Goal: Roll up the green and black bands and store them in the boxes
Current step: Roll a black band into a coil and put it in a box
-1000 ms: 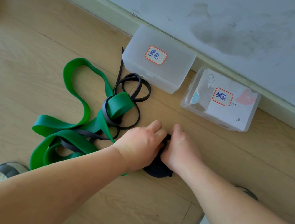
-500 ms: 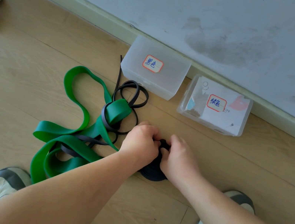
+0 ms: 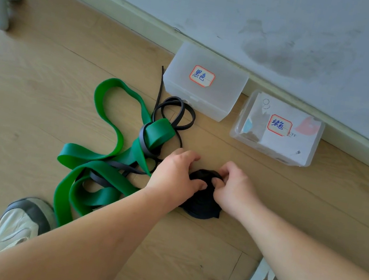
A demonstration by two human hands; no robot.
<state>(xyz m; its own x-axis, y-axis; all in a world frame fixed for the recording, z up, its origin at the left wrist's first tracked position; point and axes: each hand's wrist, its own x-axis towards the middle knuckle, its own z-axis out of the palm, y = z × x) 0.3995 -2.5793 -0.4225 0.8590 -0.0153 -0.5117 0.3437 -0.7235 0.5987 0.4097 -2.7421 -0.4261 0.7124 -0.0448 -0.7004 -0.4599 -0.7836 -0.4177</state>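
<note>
I see the black-labelled box and the green-labelled box side by side against the baseboard, with bare wood floor between them and the hands and more open floor to the right. The left hand and right hand curl their fingers around the rolled black band on the floor. The green band lies tangled with the loose black band just left of the left hand.

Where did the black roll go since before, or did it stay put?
No, it stayed put: the black roll still lies with its near edge on the same floorboard seam.
</note>
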